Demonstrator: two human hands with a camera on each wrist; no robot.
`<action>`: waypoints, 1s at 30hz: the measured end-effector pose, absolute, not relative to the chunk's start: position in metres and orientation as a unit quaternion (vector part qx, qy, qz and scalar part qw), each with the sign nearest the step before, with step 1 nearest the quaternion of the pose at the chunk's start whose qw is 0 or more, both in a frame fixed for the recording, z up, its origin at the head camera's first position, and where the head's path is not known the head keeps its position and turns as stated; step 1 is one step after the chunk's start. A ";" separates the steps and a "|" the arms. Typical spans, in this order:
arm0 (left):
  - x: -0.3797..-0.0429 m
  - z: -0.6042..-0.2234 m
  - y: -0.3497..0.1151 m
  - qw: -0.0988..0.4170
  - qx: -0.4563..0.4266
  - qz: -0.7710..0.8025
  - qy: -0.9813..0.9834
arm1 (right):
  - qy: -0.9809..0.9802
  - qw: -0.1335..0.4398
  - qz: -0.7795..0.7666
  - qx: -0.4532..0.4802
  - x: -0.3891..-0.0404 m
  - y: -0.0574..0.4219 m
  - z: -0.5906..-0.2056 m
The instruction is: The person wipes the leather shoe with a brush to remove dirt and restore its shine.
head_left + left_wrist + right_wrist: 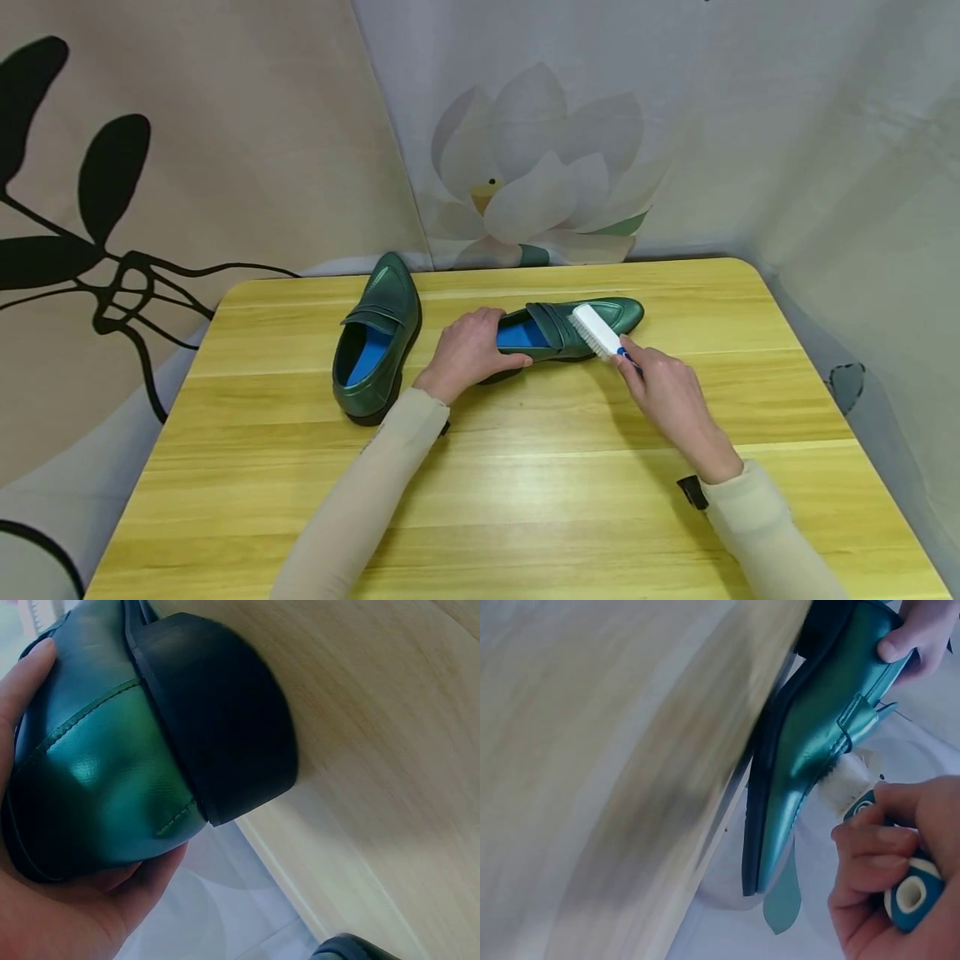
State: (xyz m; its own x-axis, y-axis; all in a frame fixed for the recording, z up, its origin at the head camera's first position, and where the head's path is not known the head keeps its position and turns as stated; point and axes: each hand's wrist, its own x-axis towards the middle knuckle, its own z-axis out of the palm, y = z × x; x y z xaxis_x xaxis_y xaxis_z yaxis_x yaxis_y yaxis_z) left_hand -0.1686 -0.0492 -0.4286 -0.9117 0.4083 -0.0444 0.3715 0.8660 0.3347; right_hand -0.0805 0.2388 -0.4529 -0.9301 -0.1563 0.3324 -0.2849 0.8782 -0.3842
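Observation:
A green leather loafer (618, 312) with a blue insole lies on the wooden table, toe to the right. My left hand (468, 350) grips it round the heel, thumb on the near side; in the left wrist view the heel (112, 772) sits between thumb and fingers. My right hand (663, 392) holds a white brush (596, 329) by its blue-and-white handle (911, 892). In the right wrist view the bristles (836, 784) touch the loafer's upper near the strap. The matching loafer (382, 333) stands to the left, toe pointing away from me.
The wooden table (540, 500) has its far edge near a pale curtain (285, 125) printed with a flower and dark leaves. The second loafer stands close to my left wrist. Dark straps (693, 492) show at my sleeve ends.

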 end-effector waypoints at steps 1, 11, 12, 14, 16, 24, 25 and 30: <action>-0.169 -0.429 -0.049 0.057 0.202 0.162 0.964 | -0.958 0.148 0.218 0.113 -0.080 0.239 -0.453; -0.168 -0.428 -0.049 0.055 0.203 0.160 0.964 | -0.967 0.165 0.187 0.049 -0.090 0.268 -0.455; -0.168 -0.428 -0.049 0.055 0.204 0.160 0.964 | -0.968 0.167 0.184 0.043 -0.091 0.271 -0.455; -0.168 -0.428 -0.049 0.054 0.207 0.156 0.964 | -0.968 0.169 0.181 0.034 -0.092 0.274 -0.455; -0.168 -0.427 -0.049 0.052 0.210 0.152 0.964 | -0.968 0.170 0.181 0.032 -0.093 0.275 -0.455; -0.169 -0.424 -0.048 0.058 0.216 0.141 0.964 | -0.962 0.146 0.213 0.089 -0.084 0.252 -0.455; -0.169 -0.423 -0.048 0.060 0.218 0.139 0.964 | -0.961 0.143 0.217 0.096 -0.083 0.249 -0.454; -0.168 -0.419 -0.049 0.079 0.223 0.133 0.962 | -0.960 0.132 0.218 0.112 -0.081 0.243 -0.449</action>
